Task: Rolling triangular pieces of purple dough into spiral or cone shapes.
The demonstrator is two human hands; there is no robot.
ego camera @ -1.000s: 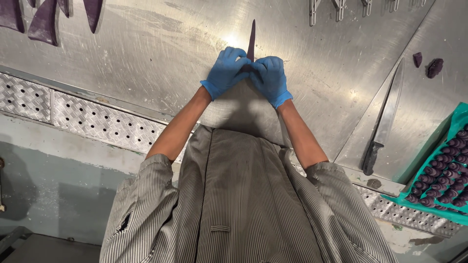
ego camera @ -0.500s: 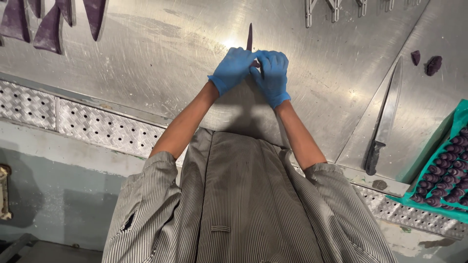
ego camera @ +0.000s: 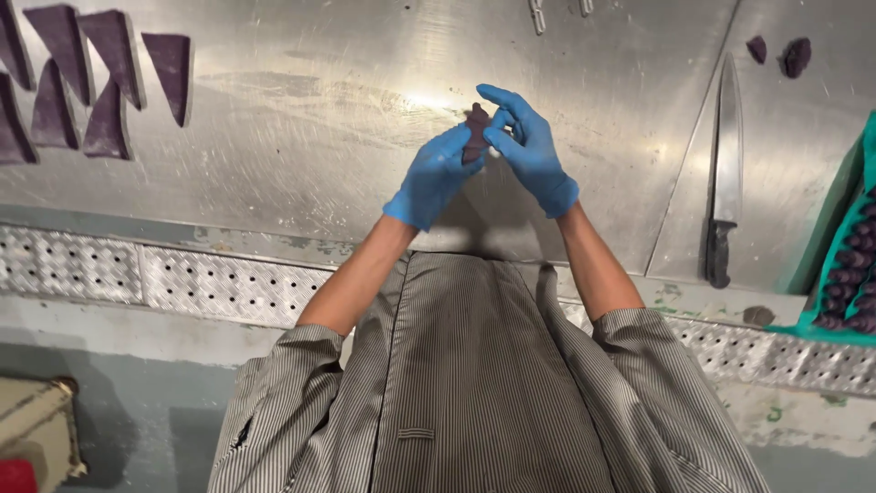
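Both my hands wear blue gloves and meet above the steel table point(ego camera: 301, 137). My left hand point(ego camera: 436, 175) pinches a small dark purple piece of dough point(ego camera: 475, 128) at its lower end. My right hand point(ego camera: 522, 146) touches the same piece from the right with thumb and forefinger, its other fingers spread upward. The piece stands roughly upright between the two hands, partly hidden by the fingers.
Several dark purple triangles of dough point(ego camera: 109, 87) lie at the table's far left. A large black-handled knife point(ego camera: 724, 173) lies to the right. Two small purple lumps point(ego camera: 796, 55) sit at the top right. A teal tray point(ego camera: 858, 256) of purple pieces stands at the right edge.
The long thin purple strip held upright between my hands has become a short bunched piece. My right hand's fingers have opened and spread. The camera has shifted closer.
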